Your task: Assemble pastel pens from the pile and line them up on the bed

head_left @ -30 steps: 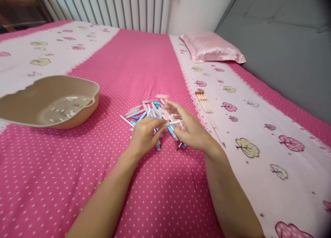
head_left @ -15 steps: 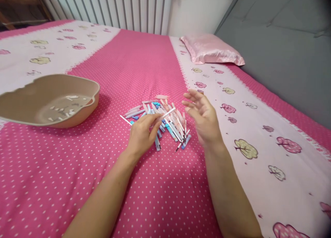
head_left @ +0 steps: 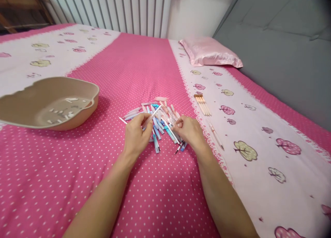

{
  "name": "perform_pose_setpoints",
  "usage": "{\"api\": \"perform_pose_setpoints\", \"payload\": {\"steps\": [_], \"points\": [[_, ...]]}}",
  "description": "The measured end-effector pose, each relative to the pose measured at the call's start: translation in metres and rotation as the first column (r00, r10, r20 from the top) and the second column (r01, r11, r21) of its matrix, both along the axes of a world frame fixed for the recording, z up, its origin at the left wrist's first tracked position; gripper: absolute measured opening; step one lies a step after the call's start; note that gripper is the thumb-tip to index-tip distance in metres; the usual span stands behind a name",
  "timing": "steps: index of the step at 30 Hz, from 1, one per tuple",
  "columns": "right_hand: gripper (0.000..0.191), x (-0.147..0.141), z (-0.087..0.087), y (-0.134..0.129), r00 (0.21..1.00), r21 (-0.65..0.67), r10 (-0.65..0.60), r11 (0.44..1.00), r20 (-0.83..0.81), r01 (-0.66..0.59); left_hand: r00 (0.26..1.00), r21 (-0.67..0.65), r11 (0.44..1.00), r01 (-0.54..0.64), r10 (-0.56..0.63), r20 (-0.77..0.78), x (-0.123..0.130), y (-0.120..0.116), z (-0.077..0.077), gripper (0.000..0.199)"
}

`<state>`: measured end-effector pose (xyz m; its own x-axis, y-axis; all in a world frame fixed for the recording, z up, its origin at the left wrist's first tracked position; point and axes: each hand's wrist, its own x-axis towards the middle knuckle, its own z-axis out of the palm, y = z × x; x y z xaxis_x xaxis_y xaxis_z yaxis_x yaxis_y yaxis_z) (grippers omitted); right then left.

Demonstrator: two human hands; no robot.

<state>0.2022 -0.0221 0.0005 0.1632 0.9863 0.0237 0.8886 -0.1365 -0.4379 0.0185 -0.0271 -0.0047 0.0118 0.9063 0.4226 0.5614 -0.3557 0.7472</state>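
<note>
My left hand point(head_left: 136, 134) is closed around a thin white stick that looks like a pen refill point(head_left: 156, 110), which points up and to the right. Below it spreads a loose pile of pen parts point(head_left: 168, 131), pink, blue and clear, with several slim refills and dark tips among them. At the pile's right edge, my right hand point(head_left: 190, 130) has its thumb and fingertips pressed together; whatever they pinch is too small or hidden to name. A pink and clear pen point(head_left: 216, 137) lies just right of that hand, its dark tip toward me.
A beige basin point(head_left: 86, 110) with small white pieces inside stands to the left. Several peach pens point(head_left: 203, 105) lie in a row under a brown band at right. A pink pillow point(head_left: 210, 51) rests farther back, beside a grey padded panel point(head_left: 279, 51).
My right hand has moved left and down to the pile, its fingers closing and uncovering the pens at right. My left hand has shifted slightly left, and the white refill now tilts more steeply.
</note>
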Motion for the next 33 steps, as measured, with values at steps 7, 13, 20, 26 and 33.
{"api": "perform_pose_setpoints", "payload": {"steps": [7,13,20,26,33], "points": [[0.016,0.001,-0.001,0.001,0.997,-0.010,-0.004,1.000,0.082,0.005,1.000,0.005,1.000,0.013,-0.013,-0.017,-0.001,0.000,-0.001,0.019],[0.013,0.014,0.002,0.004,0.849,0.171,0.207,0.975,-0.486,-0.140,1.000,0.010,1.000,0.008,-0.008,-0.026,-0.001,0.000,0.001,0.017],[0.012,0.010,0.012,0.003,0.566,0.362,0.387,0.918,-0.728,-0.162,0.997,0.026,0.999,0.021,-0.019,-0.070,-0.002,0.000,0.000,0.016],[0.018,0.005,0.016,0.002,0.441,0.322,0.326,0.943,-0.836,-0.087,0.996,0.034,0.999,0.039,-0.036,-0.087,-0.001,-0.001,0.001,0.017],[0.034,0.004,0.016,0.005,0.093,0.153,0.140,0.976,-0.986,0.154,0.982,0.089,0.989,0.115,-0.099,-0.163,-0.001,0.000,-0.001,0.017]]}}
